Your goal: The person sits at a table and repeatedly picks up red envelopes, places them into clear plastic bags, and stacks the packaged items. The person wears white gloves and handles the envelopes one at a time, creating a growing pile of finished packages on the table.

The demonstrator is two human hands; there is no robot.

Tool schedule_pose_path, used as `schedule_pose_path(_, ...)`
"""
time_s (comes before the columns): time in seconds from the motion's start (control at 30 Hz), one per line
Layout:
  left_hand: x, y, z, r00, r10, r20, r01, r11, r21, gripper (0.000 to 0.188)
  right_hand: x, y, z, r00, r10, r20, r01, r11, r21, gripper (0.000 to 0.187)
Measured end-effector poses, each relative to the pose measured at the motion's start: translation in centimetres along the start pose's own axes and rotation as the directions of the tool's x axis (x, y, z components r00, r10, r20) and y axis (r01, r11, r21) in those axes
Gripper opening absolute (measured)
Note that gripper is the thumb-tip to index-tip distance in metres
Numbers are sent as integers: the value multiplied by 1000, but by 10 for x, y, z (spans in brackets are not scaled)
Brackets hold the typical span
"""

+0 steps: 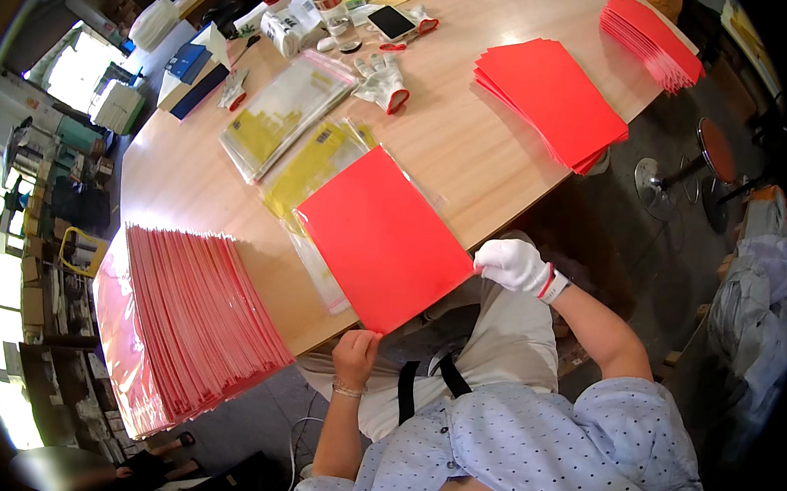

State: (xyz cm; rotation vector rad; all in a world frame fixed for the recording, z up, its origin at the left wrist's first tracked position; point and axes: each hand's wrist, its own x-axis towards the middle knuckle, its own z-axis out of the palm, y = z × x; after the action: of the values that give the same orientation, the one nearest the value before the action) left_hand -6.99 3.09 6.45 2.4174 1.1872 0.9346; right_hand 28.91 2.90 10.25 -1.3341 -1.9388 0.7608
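A flat red sheet of card (385, 240) lies at the table's front edge, on top of clear plastic bags. My left hand (356, 357), bare, pinches its near left corner. At its right corner, my right hand (513, 265) in a white glove has its fingers closed on the edge. Under the sheet's far end is a clear bag with yellow print (312, 169); whether the sheet is inside it or only over it, I cannot tell. A stack of similar clear bags (284, 115) lies just beyond.
A long row of plastic-wrapped red sheets (205, 324) stands at the left. Loose red sheets (554, 97) are stacked at the right, with another red stack (649, 44) beyond. Farther back are a white glove (383, 82), a phone (392, 23) and a jar (334, 13). A stool (715, 149) stands right.
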Motion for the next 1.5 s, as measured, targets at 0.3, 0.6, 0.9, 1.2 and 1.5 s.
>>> schedule_pose_path(0.3, -3, 11, 20, 503, -823, 265, 721, 231, -653, 23, 5, -15, 41, 816, 497, -295, -530, 847, -39, 20)
schedule_pose_path(0.6, 35, 73, -87, 820, -562, 106, 536, 689, -488, 18, -1, -39, 94, 893, 448, 34, -302, 543, 784, 30)
schedule_pose_path(0.9, 6, 74, -339, 518, -365, -773, 358, 914, -192, 30, 158, -254, 124, 957, -225, 183, -49, 497, 867, 37)
schedule_pose_path(1.2, -66, -69, -387, 512, -569, -644, 293, 820, -492, 43, 196, -338, 146, 877, -447, 176, 254, 742, 620, 36)
schedule_pose_path(1.5, -167, -108, -318, 34, -250, -968, 360, 906, -222, 36, 88, -84, 29, 983, -129, -130, 141, 986, 85, 21)
